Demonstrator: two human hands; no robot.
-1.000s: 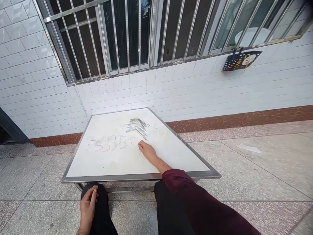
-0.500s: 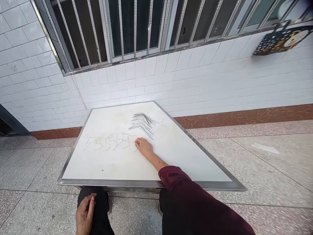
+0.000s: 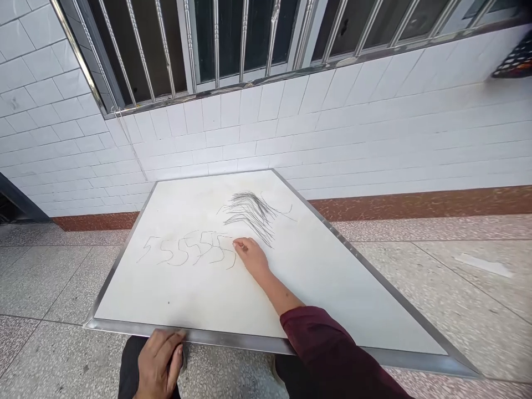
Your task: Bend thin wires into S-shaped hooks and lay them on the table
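On the white table [image 3: 195, 302] lies a row of thin dark, hair-like strands [image 3: 183, 252], curved roughly like several figure fives. My right hand [image 3: 252, 257] rests at the right end of this row, thumb and forefinger pinched together. A strand runs up to those fingertips, and its held end is hidden. Just beyond the hand is a denser bundle of bent dark strands [image 3: 249, 208]. Over the table's front metal edge, my left hand [image 3: 160, 360] is closed, fingers curled on top and thumb lower down.
A white tiled wall [image 3: 199, 130] and a barred window [image 3: 245, 39] stand behind the table. A dark speck [image 3: 168, 302] lies near the front left. On the speckled floor at right is a white strip [image 3: 484, 265]. A dotted bag [image 3: 515, 58] hangs at far right.
My left hand has risen from over my leg to the table's front edge. My right hand stays pinched at the end of the row. The view has shifted a little.
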